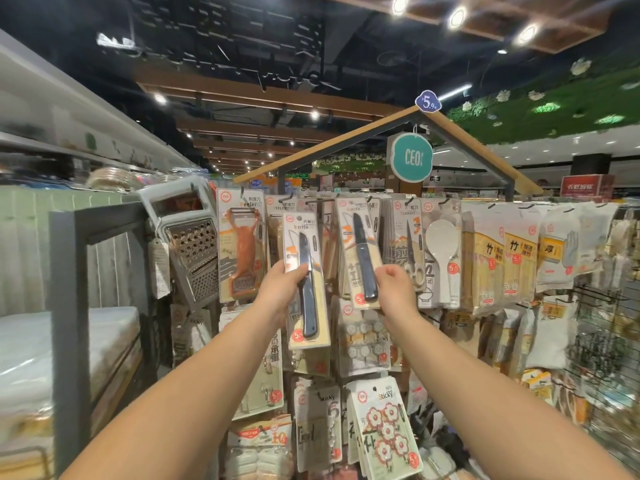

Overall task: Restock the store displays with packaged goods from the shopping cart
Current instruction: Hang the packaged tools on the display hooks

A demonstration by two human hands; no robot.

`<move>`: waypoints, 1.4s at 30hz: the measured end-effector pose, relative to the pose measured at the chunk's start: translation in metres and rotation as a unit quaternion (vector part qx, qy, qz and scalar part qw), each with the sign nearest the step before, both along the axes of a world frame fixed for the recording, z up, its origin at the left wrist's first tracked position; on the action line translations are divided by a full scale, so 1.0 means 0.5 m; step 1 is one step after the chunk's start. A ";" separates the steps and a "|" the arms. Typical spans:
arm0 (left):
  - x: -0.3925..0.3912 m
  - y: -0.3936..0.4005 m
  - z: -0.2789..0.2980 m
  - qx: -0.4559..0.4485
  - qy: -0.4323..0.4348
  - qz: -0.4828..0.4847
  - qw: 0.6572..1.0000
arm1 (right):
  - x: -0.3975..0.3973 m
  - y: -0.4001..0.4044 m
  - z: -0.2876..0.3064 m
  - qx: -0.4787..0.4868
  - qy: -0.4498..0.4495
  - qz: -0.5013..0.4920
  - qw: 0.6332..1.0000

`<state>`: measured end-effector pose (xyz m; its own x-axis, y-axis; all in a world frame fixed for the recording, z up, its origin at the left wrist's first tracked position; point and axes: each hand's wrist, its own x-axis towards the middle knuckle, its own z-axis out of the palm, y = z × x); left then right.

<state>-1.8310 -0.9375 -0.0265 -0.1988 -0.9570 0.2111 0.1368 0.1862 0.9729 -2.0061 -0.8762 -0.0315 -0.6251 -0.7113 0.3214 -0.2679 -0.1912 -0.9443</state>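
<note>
My left hand grips a carded knife pack by its left edge, holding it upright in front of the hanging display. The pack shows a dark blue knife on a cream card. My right hand pinches the lower right corner of a second knife pack, which hangs tilted from a hook on the top row. Both packs sit side by side, a small gap apart. No shopping cart is in view.
A peeler pack and a metal grater hang to the left, scissors and a rice scoop pack to the right. Sticky hook packs fill the lower rows. A grey frame post stands at left.
</note>
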 end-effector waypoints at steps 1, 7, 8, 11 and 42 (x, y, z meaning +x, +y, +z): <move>0.007 -0.009 0.000 -0.002 -0.006 0.007 1.000 | -0.005 -0.001 0.001 -0.008 0.003 -0.008 1.000; 0.026 -0.028 -0.007 -0.002 -0.008 0.027 1.000 | -0.010 -0.006 0.001 -0.054 0.017 -0.015 0.998; 0.026 -0.029 -0.008 -0.001 -0.008 0.027 1.000 | -0.010 -0.012 0.000 -0.052 0.017 -0.015 0.998; 0.027 -0.037 -0.013 0.003 -0.005 0.029 1.000 | -0.006 -0.031 0.005 -0.036 0.009 -0.010 0.999; 0.020 -0.052 -0.020 -0.005 -0.037 0.020 0.999 | 0.007 -0.045 0.024 -0.049 -0.002 -0.006 0.999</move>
<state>-1.8212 -0.9633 -0.0362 -0.1752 -0.9627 0.2062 0.0575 0.1990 0.9783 -2.0027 -0.8988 -0.0196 -0.6344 -0.6692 0.3869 -0.2679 -0.2791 -0.9221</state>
